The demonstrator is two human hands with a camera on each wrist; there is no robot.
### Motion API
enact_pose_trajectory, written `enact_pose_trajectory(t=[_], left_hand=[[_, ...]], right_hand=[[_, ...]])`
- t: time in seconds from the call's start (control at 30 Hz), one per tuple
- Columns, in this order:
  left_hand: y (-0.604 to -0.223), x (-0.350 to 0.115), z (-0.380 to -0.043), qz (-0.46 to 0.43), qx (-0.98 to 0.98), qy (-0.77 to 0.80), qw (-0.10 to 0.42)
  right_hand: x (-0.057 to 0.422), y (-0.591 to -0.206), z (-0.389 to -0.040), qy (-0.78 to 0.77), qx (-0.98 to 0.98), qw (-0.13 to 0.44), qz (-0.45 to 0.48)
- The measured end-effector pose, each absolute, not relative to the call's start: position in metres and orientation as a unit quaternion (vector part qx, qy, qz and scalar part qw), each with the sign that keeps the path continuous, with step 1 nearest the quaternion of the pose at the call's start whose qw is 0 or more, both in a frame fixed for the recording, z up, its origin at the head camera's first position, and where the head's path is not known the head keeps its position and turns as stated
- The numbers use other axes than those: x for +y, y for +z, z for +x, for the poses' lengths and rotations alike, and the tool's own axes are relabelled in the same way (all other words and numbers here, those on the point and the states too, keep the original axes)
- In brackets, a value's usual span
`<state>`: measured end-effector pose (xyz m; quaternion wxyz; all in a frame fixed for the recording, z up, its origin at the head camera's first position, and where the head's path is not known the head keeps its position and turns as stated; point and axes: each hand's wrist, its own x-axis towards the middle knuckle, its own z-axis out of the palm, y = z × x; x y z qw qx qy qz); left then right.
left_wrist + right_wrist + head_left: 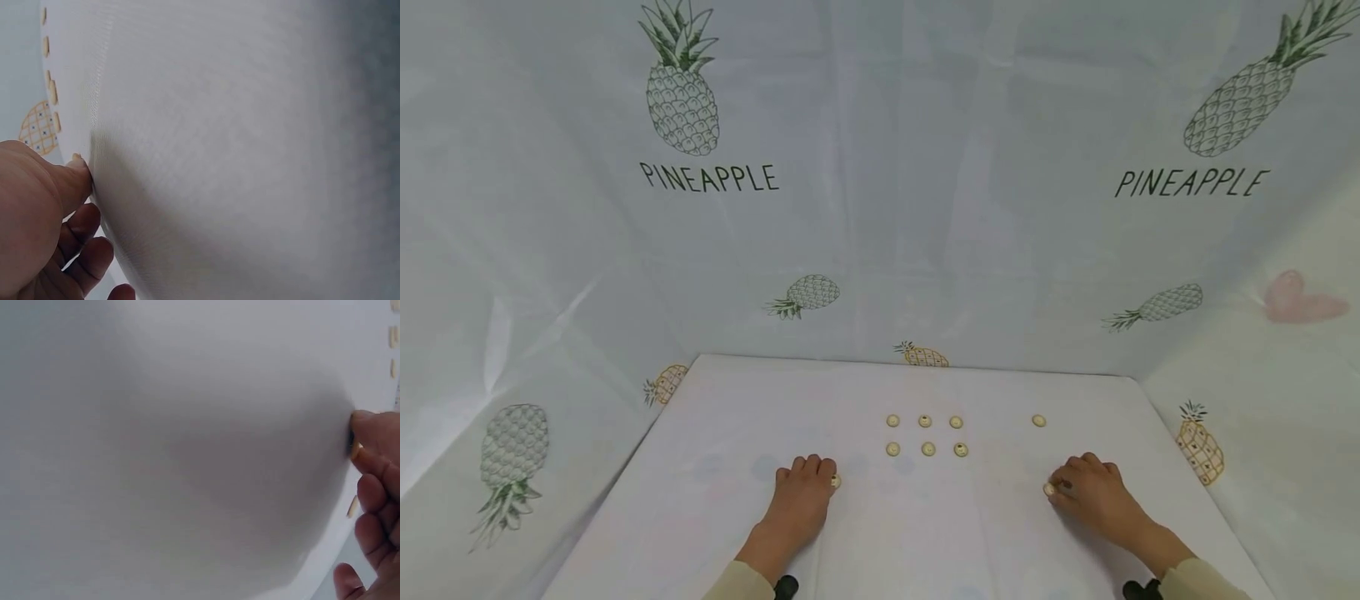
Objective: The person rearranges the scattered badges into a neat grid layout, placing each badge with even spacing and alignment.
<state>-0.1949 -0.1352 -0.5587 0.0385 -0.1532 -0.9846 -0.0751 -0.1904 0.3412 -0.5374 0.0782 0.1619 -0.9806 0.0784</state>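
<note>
On the white table, my left hand [801, 502] lies palm down with its fingertips at a small round wooden disc [836, 481], partly hidden by the fingers. In the left wrist view the thumb [76, 181] is low at the cloth, the other fingers curled loosely. My right hand [1096, 500] pinches another pale wooden disc [1049, 489] between thumb and index finger, close over the table. The edge of that disc [355, 450] shows between the fingertips in the right wrist view. Beyond the right hand lies a single wooden disc [1039, 421].
Several similar discs lie in two short rows in the middle of the table, among them a front disc [928, 449] and a back disc [924, 421]. A white pineapple-print cloth [925, 250] hangs behind the table [910, 533] and along both sides.
</note>
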Motion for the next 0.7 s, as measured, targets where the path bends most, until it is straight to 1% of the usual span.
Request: enact_pose_trajectory(t=[0.03, 0.1, 0.33, 0.43, 0.5, 0.7], left_hand=[[-0.559, -0.135, -0.195, -0.153, -0.985, -0.075, 0.036], [-0.560, -0.135, -0.195, -0.153, -0.984, -0.077, 0.036], [-0.562, -0.136, -0.196, -0.154, -0.984, -0.083, 0.036], [-0.560, -0.136, -0.196, -0.153, -0.984, -0.088, 0.033], [-0.559, -0.136, -0.196, -0.152, -0.984, -0.093, 0.032], [-0.560, -0.136, -0.195, -0.151, -0.984, -0.093, 0.030]], right_hand=[[0.339, -0.536, -0.191, 0.085, -0.982, 0.069, 0.153], [0.334, -0.535, -0.193, 0.084, -0.982, 0.073, 0.150], [0.304, -0.534, -0.202, 0.047, -0.963, 0.164, 0.207], [0.285, -0.533, -0.205, 0.046, -0.955, 0.182, 0.231], [0.273, -0.534, -0.205, 0.046, -0.953, 0.178, 0.240], [0.242, -0.542, -0.205, 0.069, -0.956, 0.141, 0.249]])
